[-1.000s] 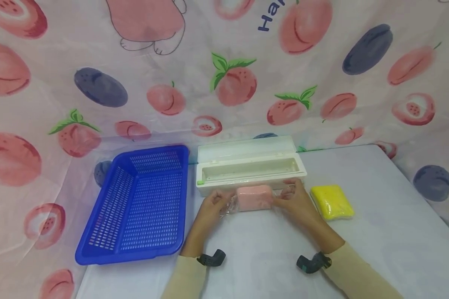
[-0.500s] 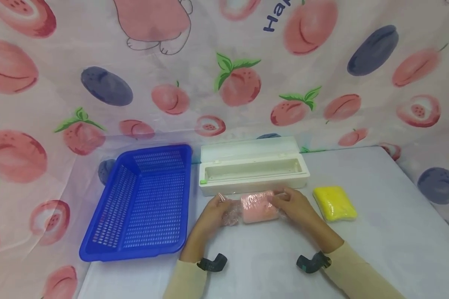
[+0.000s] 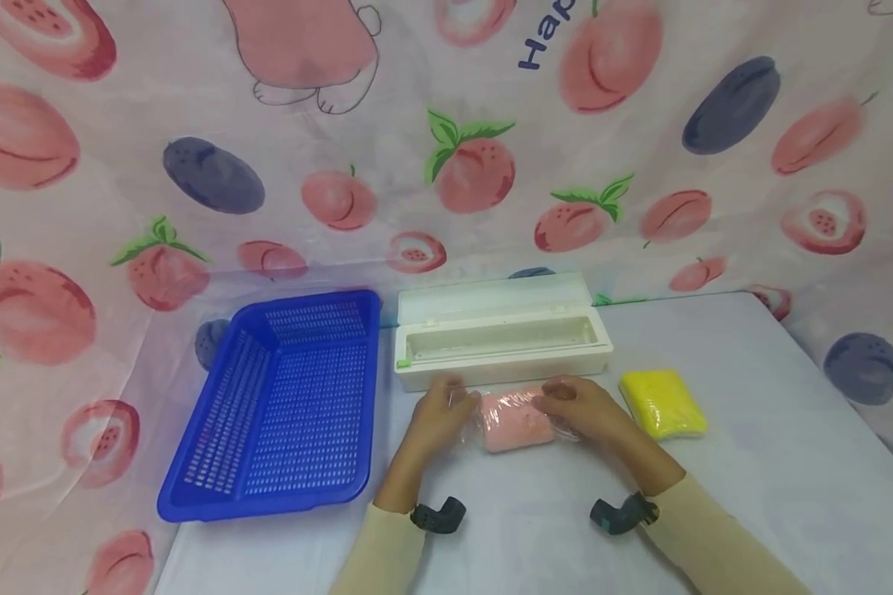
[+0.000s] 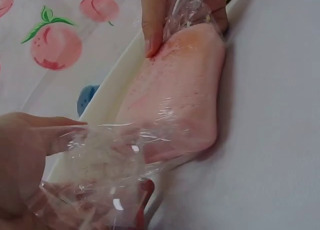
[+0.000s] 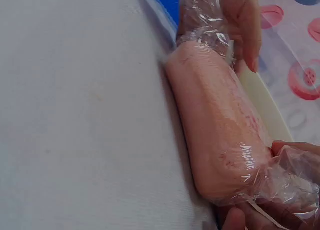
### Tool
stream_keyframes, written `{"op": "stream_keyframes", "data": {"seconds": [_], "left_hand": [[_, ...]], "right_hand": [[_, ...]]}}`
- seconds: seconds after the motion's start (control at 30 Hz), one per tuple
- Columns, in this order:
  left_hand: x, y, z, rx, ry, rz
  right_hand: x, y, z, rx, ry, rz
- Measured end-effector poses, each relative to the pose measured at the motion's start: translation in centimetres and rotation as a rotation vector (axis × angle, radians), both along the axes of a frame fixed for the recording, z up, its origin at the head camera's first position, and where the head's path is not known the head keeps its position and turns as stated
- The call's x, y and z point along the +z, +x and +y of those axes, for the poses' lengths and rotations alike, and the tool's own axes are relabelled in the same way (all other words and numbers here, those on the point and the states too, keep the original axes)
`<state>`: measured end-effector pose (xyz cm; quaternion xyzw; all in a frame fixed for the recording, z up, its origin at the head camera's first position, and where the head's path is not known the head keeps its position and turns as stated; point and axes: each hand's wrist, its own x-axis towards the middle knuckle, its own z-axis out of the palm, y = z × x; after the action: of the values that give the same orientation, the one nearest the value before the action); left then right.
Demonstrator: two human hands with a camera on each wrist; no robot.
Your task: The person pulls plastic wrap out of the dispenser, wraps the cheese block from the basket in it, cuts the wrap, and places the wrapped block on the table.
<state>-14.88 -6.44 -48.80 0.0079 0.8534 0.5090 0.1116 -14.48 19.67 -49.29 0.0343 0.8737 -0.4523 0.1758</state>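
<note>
A soft-looking pink block wrapped in clear cling film lies on the white table in front of a long white box. The right hand holds its right end, thumb on the near side and fingers behind. At the left end, loose film spreads from the block over the left hand. The left hand's thumb and fingers stand apart, with film draped across them, in the left wrist view. Film also bunches at the right hand in the right wrist view.
The box's lid stands raised, its trough showing and a green slider at the left. A blue perforated basket stands on the left. A yellow film-wrapped block lies at the right. Fruit-printed cloth hangs behind.
The pink block has come slightly nearer, away from the box. The left hand has shifted off the bunched film, and its fingers have moved closer to the block. The right hand keeps its hold.
</note>
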Motion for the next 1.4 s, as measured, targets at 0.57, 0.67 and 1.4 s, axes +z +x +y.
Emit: {"op": "stream_keyframes", "data": {"seconds": [0.57, 0.67, 1.4], "left_hand": [[0.3, -1.3, 0.6, -0.185, 0.001, -0.013], [0.5, -1.5, 0.8, -0.214, 0.005, -0.036], [0.7, 4.3, 1.5, -0.224, 0.019, -0.252]], "right_hand": [[-0.1, -2.2, 1.2, 0.139, -0.170, -0.072], [0.0, -2.3, 1.1, 0.169, -0.211, -0.073], [1.6, 2.0, -0.1, 0.050, -0.297, -0.262]]}}
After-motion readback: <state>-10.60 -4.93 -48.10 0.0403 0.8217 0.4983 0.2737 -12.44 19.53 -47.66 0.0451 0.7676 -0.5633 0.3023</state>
